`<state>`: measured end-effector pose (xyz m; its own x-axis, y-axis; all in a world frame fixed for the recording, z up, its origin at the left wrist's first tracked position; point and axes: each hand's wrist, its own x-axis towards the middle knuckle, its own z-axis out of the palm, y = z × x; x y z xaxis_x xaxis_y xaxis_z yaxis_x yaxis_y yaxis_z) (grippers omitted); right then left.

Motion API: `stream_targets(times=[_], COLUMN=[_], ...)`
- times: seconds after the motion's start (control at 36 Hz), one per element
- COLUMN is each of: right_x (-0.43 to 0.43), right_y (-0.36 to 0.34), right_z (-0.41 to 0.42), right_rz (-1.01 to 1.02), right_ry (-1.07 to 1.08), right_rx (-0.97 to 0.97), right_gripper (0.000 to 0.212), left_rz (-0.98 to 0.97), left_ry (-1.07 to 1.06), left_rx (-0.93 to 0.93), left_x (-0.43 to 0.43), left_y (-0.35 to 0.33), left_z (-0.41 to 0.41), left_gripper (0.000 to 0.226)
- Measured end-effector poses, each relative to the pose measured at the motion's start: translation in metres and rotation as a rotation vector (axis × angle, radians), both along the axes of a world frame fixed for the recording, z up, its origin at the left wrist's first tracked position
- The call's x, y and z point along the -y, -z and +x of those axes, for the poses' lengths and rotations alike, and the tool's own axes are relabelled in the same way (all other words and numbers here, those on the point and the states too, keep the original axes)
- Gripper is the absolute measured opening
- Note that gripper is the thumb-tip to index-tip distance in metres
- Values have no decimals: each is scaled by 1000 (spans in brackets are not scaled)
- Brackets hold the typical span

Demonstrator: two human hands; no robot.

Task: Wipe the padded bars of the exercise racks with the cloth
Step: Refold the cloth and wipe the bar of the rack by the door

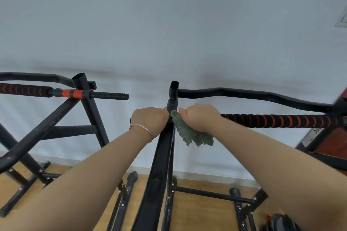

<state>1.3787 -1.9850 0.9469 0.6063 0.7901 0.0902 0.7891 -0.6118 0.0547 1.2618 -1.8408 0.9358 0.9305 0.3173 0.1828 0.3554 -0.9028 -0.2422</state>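
Two black exercise racks stand against a pale wall. The right rack's padded bar (277, 120), black with red stripes, runs rightward from the upright post (173, 97). My right hand (200, 117) grips the left end of this bar with a grey-green cloth (189, 134) wrapped under it, the cloth hanging down. My left hand (150, 120), a thin bracelet on its wrist, is closed around a bar stub just left of the post. The left rack's padded bar (24, 90) shows at far left, ending in a red collar and a ribbed black grip (109, 95).
A curved black top bar (253, 94) runs behind the right padded bar. A slanted black frame strut (161, 165) drops between my forearms. Rack feet stand on the wooden floor (199, 212). A dark object with a red part (277, 221) lies at bottom right.
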Motion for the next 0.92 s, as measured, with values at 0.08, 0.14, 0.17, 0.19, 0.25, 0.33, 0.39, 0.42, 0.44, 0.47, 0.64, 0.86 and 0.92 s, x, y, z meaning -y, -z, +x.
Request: stream_targets(times=[0.08,0.14,0.17,0.19,0.25,0.33,0.39,0.42,0.44,0.47,0.64,0.86,0.92], right_x=[15,19,19,20,17,12,12,9,6,3,-3,9,20], right_y=[32,38,38,37,40,33,31,30,26,19,-5,8,27], right_z=[-19,-23,-22,-22,-19,-16,-12,-6,0,3,8,-7,-20], right_rz=[81,258,323,342,364,265,104,93,66,58,-54,67,188], right_ry=[23,5,-20,-26,-23,35,-67,-135,-150,-125,-56,-120,-60], right_rx=[347,384,439,464,508,327,350,344,298,207,-283,165,307], right_gripper=[36,50,52,52,50,52,51,42,39,44,68,44,40], left_rz=[-214,-354,-380,-360,-229,-135,-132,-119,-86,-42,150,-528,-588], left_ry=[-22,-22,-16,-3,35,56,30,24,35,48,75,-148,-136], left_rx=[-177,-295,-320,-320,-264,-84,4,34,56,66,-3,-255,-309], left_x=[-5,-6,-6,-7,-7,-7,-5,-4,-2,-1,-1,-7,-7], left_y=[-16,-26,-27,-26,-22,-10,-5,-4,-1,0,8,-31,-34], left_z=[9,13,15,16,15,10,8,8,7,6,-2,15,16], left_gripper=[23,29,29,27,21,28,47,50,49,46,17,42,46])
